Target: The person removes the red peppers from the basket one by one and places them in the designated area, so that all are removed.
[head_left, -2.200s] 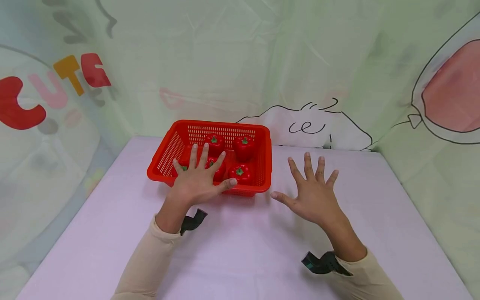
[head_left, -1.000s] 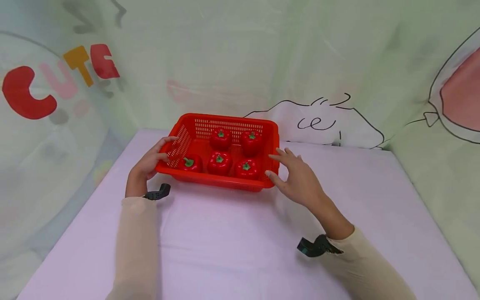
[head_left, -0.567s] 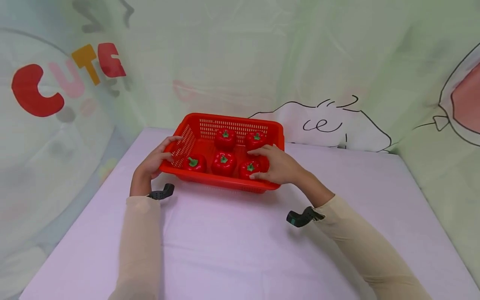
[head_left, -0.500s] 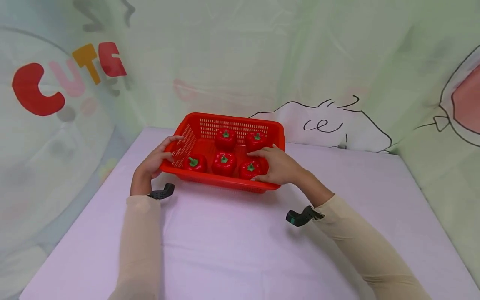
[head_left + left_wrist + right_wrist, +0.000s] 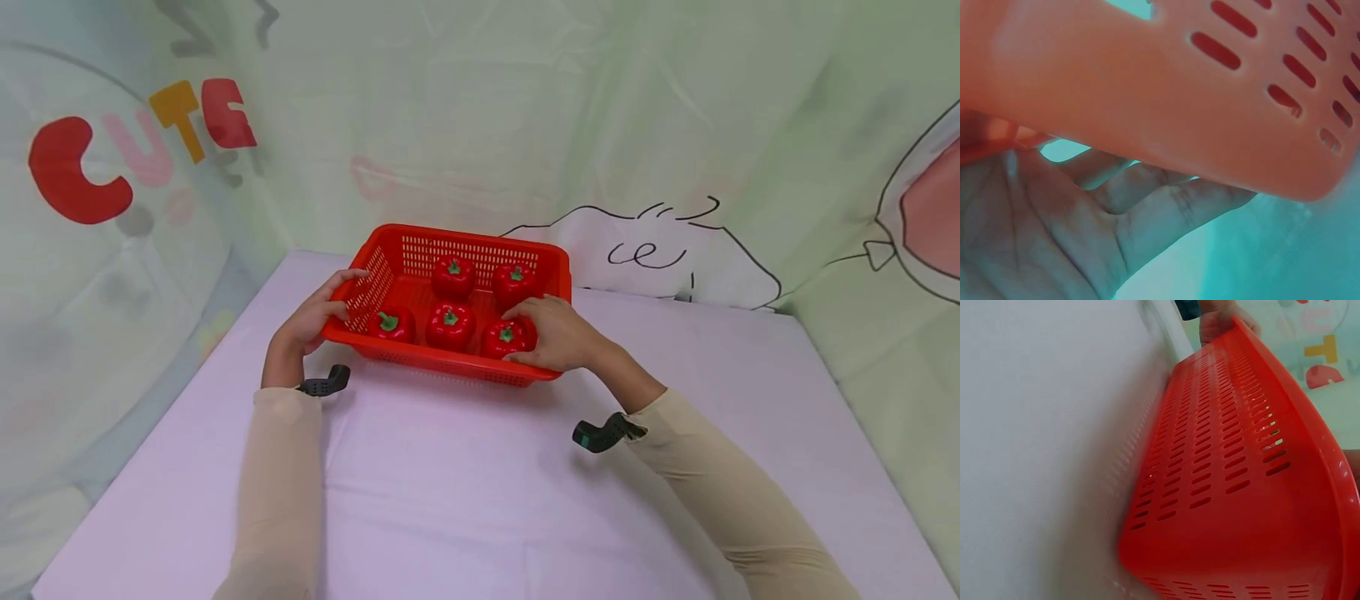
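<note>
On the table (image 5: 480, 500), far half:
Basket (image 5: 420, 360): left hand (image 5: 307, 321) grips its end, right hand (image 5: 558, 337) clasps the other rim.
Peppers (image 5: 450, 325): five, loose.
Risk: an uneven lift likely rolls them.

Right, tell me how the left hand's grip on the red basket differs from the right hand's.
The left hand grips the red basket at its left end; the right hand grips the near right corner. The left hand's fingers lie under the rim outside the wall, thumb on top; the right hand's fingers curl over the rim into the basket, against the near right pepper. Both hold the rim, and both arms wear beige sleeves.
</note>
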A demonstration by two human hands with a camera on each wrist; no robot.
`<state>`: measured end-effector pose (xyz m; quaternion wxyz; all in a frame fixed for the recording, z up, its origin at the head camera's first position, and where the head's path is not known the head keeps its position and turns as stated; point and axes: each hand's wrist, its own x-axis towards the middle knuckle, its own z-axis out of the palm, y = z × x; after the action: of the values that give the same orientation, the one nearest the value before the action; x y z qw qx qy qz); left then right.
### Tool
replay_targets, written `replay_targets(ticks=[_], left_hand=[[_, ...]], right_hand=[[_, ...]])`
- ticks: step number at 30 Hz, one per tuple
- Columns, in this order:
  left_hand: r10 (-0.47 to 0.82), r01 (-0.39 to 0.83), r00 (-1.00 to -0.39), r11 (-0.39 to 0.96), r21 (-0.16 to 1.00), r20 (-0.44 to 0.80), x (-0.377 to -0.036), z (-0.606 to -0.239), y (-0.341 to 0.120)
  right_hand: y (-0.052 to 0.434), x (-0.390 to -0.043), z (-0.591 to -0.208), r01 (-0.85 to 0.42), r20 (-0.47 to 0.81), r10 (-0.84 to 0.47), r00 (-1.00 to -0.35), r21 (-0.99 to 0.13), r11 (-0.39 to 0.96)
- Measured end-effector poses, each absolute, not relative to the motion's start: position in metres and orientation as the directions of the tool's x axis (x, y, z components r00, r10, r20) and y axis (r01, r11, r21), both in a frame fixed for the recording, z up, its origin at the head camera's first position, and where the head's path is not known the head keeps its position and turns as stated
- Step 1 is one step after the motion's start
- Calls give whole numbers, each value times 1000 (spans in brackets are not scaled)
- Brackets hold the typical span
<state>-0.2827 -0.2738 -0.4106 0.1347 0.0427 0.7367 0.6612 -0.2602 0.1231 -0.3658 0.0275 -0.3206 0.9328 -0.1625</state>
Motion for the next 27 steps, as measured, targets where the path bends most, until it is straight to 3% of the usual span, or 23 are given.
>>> replay_targets(ticks=[27], left_hand=[[238,-105,-963,105,989,-127,-281,-410,-272]], right_hand=[[119,-245,-347,-492,143,-499,-855,-528,692]])
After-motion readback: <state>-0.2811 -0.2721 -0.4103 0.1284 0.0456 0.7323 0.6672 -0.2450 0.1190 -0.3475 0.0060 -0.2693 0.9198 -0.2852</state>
